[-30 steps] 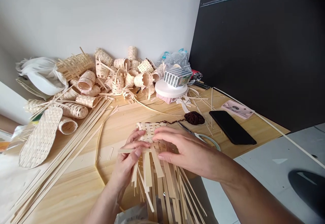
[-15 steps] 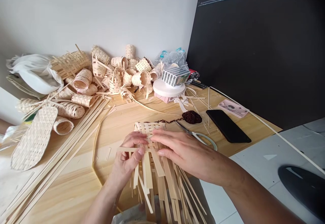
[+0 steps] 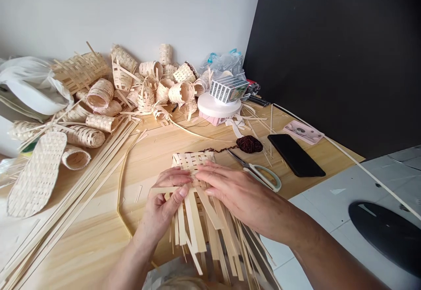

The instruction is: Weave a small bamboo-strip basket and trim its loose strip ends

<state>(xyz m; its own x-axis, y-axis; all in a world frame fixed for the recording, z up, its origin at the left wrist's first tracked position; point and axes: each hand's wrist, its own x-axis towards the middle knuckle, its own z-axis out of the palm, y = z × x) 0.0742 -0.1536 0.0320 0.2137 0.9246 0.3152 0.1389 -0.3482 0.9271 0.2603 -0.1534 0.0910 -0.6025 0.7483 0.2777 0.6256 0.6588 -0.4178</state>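
Observation:
A small woven piece of pale wood strips (image 3: 192,160) lies before me, its far edge bound with dark brown yarn. Loose strip ends (image 3: 194,231) fan out from it toward my body. My left hand (image 3: 169,196) is closed on a crosswise wood strip (image 3: 161,190), thumb on top, at the near side of the weave. From the right, my right hand (image 3: 235,189) lies over the weave with fingers stretched out, touching the strips; its fingertips are close to the left hand's. Some of the weave is hidden under both hands.
A yarn ball (image 3: 249,144), scissors (image 3: 263,174) and a black phone (image 3: 296,155) lie on the right. Long strips (image 3: 82,193) and an oval woven mat (image 3: 37,174) are at left. Several small baskets (image 3: 180,93) are heaped behind, beside a white round stand (image 3: 219,106).
The view has shifted slightly, with the background sitting higher in the picture. Both hands stay on the weave, and the right fingers have moved only a little. The loose strip ends have swung slightly right.

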